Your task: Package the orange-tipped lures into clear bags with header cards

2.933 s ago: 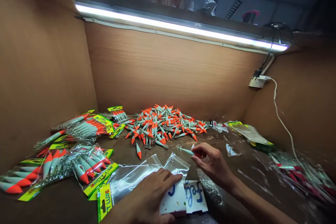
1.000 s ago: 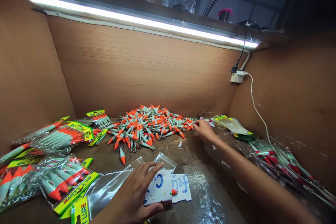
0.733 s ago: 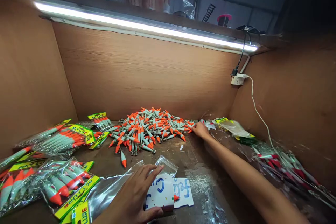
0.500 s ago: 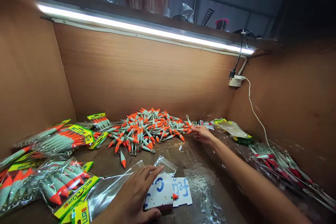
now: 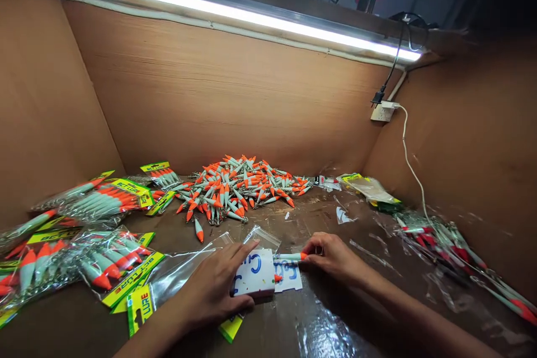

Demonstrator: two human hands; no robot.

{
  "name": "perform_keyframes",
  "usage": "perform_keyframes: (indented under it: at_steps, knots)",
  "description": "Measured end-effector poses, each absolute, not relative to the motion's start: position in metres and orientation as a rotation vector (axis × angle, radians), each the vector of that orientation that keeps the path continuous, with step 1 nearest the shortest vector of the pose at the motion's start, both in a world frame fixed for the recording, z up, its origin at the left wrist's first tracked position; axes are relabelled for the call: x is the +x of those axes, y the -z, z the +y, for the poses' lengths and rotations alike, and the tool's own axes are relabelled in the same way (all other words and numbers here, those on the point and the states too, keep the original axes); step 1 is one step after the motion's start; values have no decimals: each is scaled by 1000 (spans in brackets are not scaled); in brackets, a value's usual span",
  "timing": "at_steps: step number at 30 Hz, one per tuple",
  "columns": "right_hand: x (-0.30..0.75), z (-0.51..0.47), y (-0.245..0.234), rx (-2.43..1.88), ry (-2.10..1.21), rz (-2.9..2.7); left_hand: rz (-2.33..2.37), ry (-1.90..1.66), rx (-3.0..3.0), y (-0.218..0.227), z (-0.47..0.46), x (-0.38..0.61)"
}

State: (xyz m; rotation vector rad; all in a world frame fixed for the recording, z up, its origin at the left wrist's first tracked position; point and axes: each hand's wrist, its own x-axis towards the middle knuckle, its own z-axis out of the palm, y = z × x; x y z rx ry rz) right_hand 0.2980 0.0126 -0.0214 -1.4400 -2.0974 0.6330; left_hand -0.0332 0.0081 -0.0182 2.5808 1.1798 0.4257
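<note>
My left hand (image 5: 218, 281) grips a small white cardboard sleeve (image 5: 259, 277) with blue handwriting, thumb along the near side and fingers along the far side. Between thumb and fingertips, my right hand (image 5: 335, 258) pinches the orange end of a pale fishing lure (image 5: 289, 257). The lure lies level, its other end at the sleeve's right opening and partly hidden by it. A second orange tip (image 5: 278, 278) shows at that opening, above a white card flap (image 5: 293, 281). Under and beside my left hand is a clear plastic bag (image 5: 174, 275) with a yellow-green header.
A heap of orange-and-pale lures (image 5: 235, 187) lies at the back, with one loose lure (image 5: 198, 230) before it. Packed lure bags (image 5: 100, 268) crowd the left. Red-and-pale lures (image 5: 436, 243) lie right, below a hanging white cable (image 5: 409, 162).
My right hand has come back from the heap toward me with a lure, bringing it to the sleeve. My left hand stays on the sleeve. The camera view has tilted down.
</note>
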Motion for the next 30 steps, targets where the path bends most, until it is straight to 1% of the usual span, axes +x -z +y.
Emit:
perform_keyframes:
  at_steps: [6, 11, 14, 16, 19, 22, 26, 30]
  knots:
    - [247, 13, 33, -1284, -489, -2236, 1170, -489, 2564, 18, 6, -28]
    - [238, 18, 32, -1043, -516, -2406, 1180, -520, 2552, 21, 8, -31]
    - [250, 41, 21, -973, -581, -2507, 1192, -519, 2539, 24, 10, -33]
    - [264, 70, 8, -1067, -557, -2462, 1203, -504, 2531, 25, 11, -34]
    - [288, 128, -12, -1365, -390, -2264, 1212, -483, 2521, 24, 11, -35]
    - [304, 179, -21, -1625, -268, -2110, 1221, -465, 2513, 24, 11, -36]
    - [303, 210, -11, -1841, -232, -1995, 1201, -461, 2518, 27, 13, -38]
    - [292, 214, 3, -1873, -188, -1875, 1213, -471, 2523, 29, 14, -39]
